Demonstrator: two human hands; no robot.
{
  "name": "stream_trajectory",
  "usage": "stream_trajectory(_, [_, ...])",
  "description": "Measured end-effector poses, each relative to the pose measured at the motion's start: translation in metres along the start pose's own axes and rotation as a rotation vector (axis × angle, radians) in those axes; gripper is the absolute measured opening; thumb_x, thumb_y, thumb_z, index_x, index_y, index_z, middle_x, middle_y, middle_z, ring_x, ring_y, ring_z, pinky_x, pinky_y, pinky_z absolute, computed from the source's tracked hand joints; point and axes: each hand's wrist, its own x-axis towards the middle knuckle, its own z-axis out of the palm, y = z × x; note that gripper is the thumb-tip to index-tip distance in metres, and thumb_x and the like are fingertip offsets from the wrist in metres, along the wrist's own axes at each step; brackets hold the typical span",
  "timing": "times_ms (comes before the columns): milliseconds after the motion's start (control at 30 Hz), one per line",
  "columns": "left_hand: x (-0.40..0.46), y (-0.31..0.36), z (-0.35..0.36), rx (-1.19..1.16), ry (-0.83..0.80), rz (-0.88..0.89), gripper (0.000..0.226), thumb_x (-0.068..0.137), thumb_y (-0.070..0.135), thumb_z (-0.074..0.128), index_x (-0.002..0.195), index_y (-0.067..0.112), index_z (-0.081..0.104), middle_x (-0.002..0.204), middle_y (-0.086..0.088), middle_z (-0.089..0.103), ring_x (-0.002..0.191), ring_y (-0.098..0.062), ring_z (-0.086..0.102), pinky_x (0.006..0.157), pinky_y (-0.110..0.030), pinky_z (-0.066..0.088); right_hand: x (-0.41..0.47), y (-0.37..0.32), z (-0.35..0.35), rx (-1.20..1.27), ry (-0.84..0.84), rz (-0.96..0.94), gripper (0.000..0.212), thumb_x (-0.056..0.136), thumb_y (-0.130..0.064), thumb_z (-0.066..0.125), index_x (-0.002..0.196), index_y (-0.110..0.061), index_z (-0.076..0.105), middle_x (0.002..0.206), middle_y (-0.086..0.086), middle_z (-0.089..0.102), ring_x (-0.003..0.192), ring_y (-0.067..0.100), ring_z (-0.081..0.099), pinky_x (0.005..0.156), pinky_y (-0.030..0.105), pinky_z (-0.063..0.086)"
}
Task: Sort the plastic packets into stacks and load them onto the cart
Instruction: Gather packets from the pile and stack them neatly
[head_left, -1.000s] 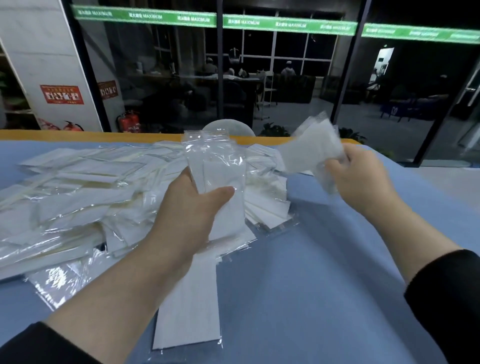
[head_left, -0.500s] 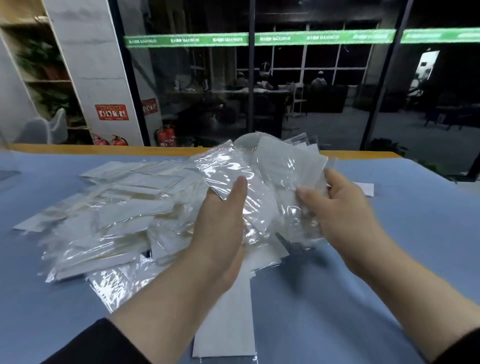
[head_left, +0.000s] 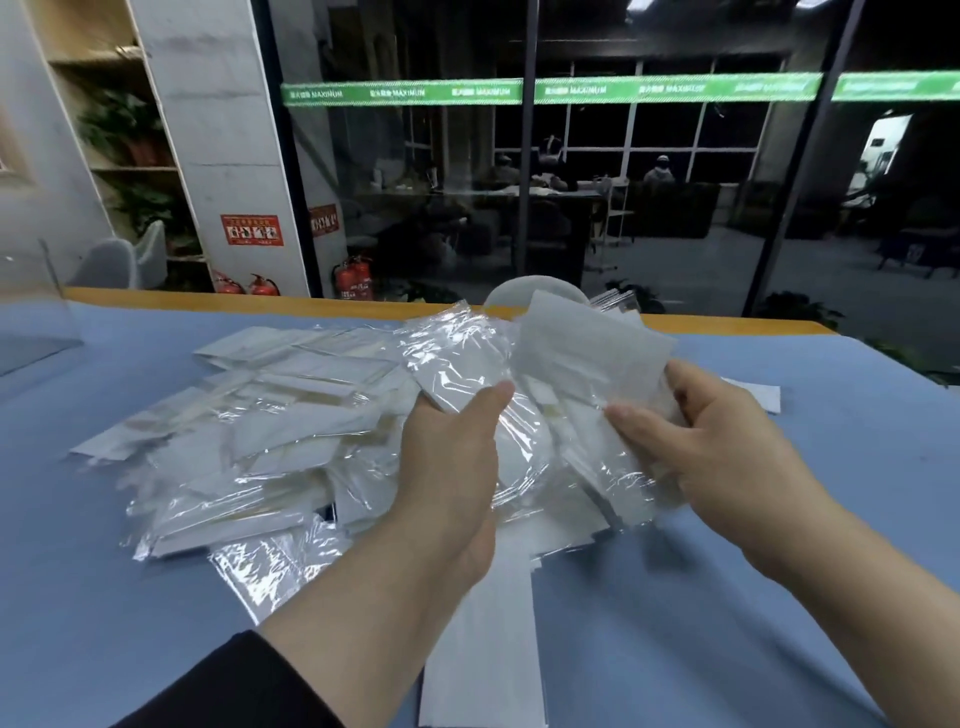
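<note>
Blue counter (head_left: 779, 597), orange far edge, glass wall behind. Loose heap of clear plastic packets (head_left: 249, 441) spread left-centre on counter. Long white packet (head_left: 483, 649) flat near front edge, under left forearm. Left hand (head_left: 452, 467) grips crinkled clear packet (head_left: 457, 358). Right hand (head_left: 727, 447) pinches white-filled packet bundle (head_left: 587, 348), raised above heap.

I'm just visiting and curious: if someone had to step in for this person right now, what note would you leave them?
Left hand: grips a clear plastic packet, thumb on top.
Right hand: holds a second packet with a white insert beside the first.
Both are raised above the loose pile of packets spread on the blue table. A long white packet lies near the front edge.
Done: no neat stack visible.
Left: sort the pile into stacks and load them; no cart is in view.
</note>
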Motion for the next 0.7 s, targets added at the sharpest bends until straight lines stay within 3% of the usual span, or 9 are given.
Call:
stream_trajectory(67, [0.001, 0.000, -0.001, 0.010, 0.045, 0.004, 0.015, 0.092, 0.027, 0.073, 0.106, 0.028, 0.070, 0.103, -0.004, 0.077, 0.106, -0.035, 0.071, 0.094, -0.062, 0.055, -0.001, -0.003, -0.005, 0.033, 0.064, -0.008, 0.015, 0.091, -0.028, 0.072, 0.093, -0.015, 0.065, 0.078, 0.011, 0.069, 0.065, 0.024, 0.064, 0.066, 0.055, 0.054])
stream_trajectory(167, [-0.005, 0.004, 0.003, -0.012, 0.042, -0.037, 0.019, 0.095, 0.040, 0.070, 0.108, 0.026, 0.068, 0.109, -0.003, 0.075, 0.110, -0.030, 0.069, 0.096, -0.058, 0.054, -0.002, -0.006, -0.006, 0.065, 0.023, 0.014, 0.017, 0.090, -0.031, 0.073, 0.099, -0.017, 0.068, 0.086, 0.019, 0.070, 0.068, 0.035, 0.066, 0.064, 0.051, 0.058])
stream_trajectory(300, [-0.015, 0.005, 0.012, -0.064, -0.106, -0.093, 0.042, 0.098, 0.056, 0.056, 0.120, 0.022, 0.066, 0.111, -0.006, 0.077, 0.104, -0.028, 0.074, 0.094, -0.056, 0.057, -0.005, 0.000, 0.007, -0.076, -0.035, 0.063, 0.036, 0.089, -0.037, 0.074, 0.089, -0.005, 0.057, 0.070, 0.020, 0.055, 0.057, 0.018, 0.049, 0.054, 0.039, 0.042])
stream_trajectory(367, [-0.016, 0.004, 0.013, -0.088, -0.163, -0.085, 0.041, 0.097, 0.050, 0.061, 0.126, 0.021, 0.065, 0.113, -0.007, 0.076, 0.104, -0.031, 0.074, 0.093, -0.059, 0.056, -0.004, 0.002, 0.011, -0.086, -0.065, 0.071, 0.039, 0.089, -0.037, 0.074, 0.094, -0.003, 0.058, 0.077, 0.027, 0.058, 0.057, 0.019, 0.049, 0.054, 0.039, 0.042])
stream_trajectory(433, [-0.015, 0.002, 0.013, -0.070, -0.187, -0.070, 0.035, 0.096, 0.035, 0.068, 0.128, 0.018, 0.066, 0.113, -0.011, 0.076, 0.103, -0.034, 0.074, 0.089, -0.061, 0.057, -0.005, 0.000, 0.014, -0.055, -0.111, 0.069, 0.036, 0.089, -0.034, 0.075, 0.094, -0.003, 0.058, 0.071, 0.024, 0.056, 0.054, 0.018, 0.046, 0.049, 0.036, 0.038])
stream_trajectory(567, [-0.010, 0.002, 0.007, -0.055, -0.084, -0.045, 0.025, 0.095, 0.025, 0.071, 0.119, 0.019, 0.070, 0.104, -0.008, 0.078, 0.095, -0.030, 0.076, 0.082, -0.055, 0.061, -0.008, -0.006, 0.010, -0.045, -0.178, 0.070, 0.021, 0.086, -0.028, 0.078, 0.081, -0.015, 0.062, 0.053, -0.005, 0.046, 0.044, 0.015, 0.035, 0.039, 0.022, 0.030])
stream_trajectory(700, [0.002, 0.005, 0.000, -0.111, 0.111, 0.066, 0.022, 0.091, 0.026, 0.074, 0.113, 0.025, 0.070, 0.107, 0.000, 0.077, 0.105, -0.027, 0.073, 0.098, -0.057, 0.054, -0.004, -0.006, -0.006, -0.074, -0.104, 0.085, 0.012, 0.088, -0.027, 0.076, 0.092, -0.019, 0.069, 0.066, 0.012, 0.061, 0.049, 0.018, 0.047, 0.042, 0.027, 0.039])
